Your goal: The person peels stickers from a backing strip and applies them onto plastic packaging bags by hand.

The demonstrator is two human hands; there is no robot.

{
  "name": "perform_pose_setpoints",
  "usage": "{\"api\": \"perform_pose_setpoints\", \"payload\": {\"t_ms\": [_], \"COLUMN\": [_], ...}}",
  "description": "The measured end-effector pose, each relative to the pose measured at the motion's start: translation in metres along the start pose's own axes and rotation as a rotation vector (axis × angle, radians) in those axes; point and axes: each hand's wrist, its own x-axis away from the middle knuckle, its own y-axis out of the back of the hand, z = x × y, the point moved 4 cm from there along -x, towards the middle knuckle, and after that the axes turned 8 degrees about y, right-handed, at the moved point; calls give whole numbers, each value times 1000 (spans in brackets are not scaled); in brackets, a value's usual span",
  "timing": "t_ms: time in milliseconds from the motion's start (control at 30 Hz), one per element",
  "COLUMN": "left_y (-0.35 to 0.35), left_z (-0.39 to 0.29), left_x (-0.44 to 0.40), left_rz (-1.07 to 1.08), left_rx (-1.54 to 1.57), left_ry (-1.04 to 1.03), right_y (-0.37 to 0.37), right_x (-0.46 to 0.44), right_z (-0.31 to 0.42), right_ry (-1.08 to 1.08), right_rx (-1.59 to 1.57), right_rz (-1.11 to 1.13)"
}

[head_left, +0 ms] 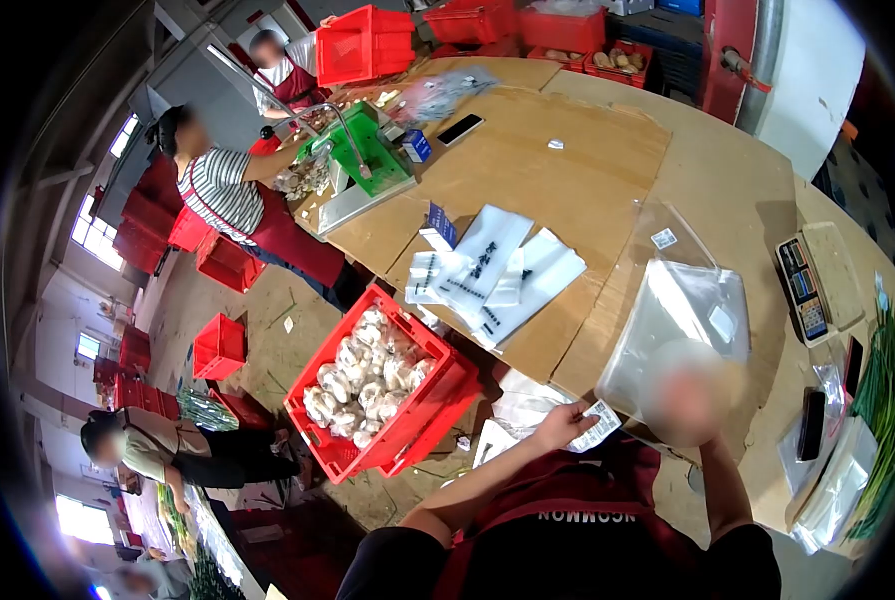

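Observation:
My left hand [561,426] is closed at the table's near edge, its fingers pinching a white printed label sheet [597,426]. To its right, my right hand [689,405] is over the near end of a stack of clear plastic bags [682,320]; a blur covers its fingers, so its grip is hidden. A small white label [722,322] lies on the stack. Left of my left hand, a red crate [397,455] holds several bagged white mushrooms [367,375]. Printed plastic bags [487,265] lie on the cardboard-covered table [607,150].
Right: a scale [802,290], phones [812,425] and green stalks [885,420]. Farther back: a green tray [362,150], a blue box [416,146] and a phone [460,129]. A person in a striped shirt [222,190] works at the left; others stand behind and lower left.

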Motion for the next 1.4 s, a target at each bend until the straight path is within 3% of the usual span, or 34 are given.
{"api": "perform_pose_setpoints", "payload": {"t_ms": [500, 667, 767, 833, 967, 1000, 1067, 1167, 1267, 1367, 1400], "left_y": [-2, 1, 2, -1, -4, -5, -6, -7, -7, 1, 2], "left_z": [2, -11, -17, 5, 22, 24, 24, 10, 2, -11, -22], "left_x": [5, 14, 16, 6, -3, -4, -6, -2, 1, -3, 1], "left_rz": [-29, -70, -47, -37, -68, -70, -69, -90, -82, -100, -89], "left_rx": [-16, -75, -179, -47, 39, 25, 9, -28, -57, -108, -130], "left_ry": [-5, 3, 32, -12, -52, -56, -60, -78, -67, -69, -74], "right_y": [-1, 8, 20, 20, 13, 19, 45, 36, 40, 101, 145], "right_x": [-5, 5, 21, 10, -39, -40, -29, -50, -52, -37, -25], "right_z": [0, -23, -56, -25, 90, 84, 42, 76, 72, 25, 7], "right_ry": [24, -77, -242, -165, 152, 149, -307, -182, -236, -44, -9], "right_rx": [-30, -59, -90, 88, 806, 807, -144, 62, 111, 319, 134], "right_rz": [-105, -121, -135, -171, -303, -304, -753, -911, -842, -832, -997]}}
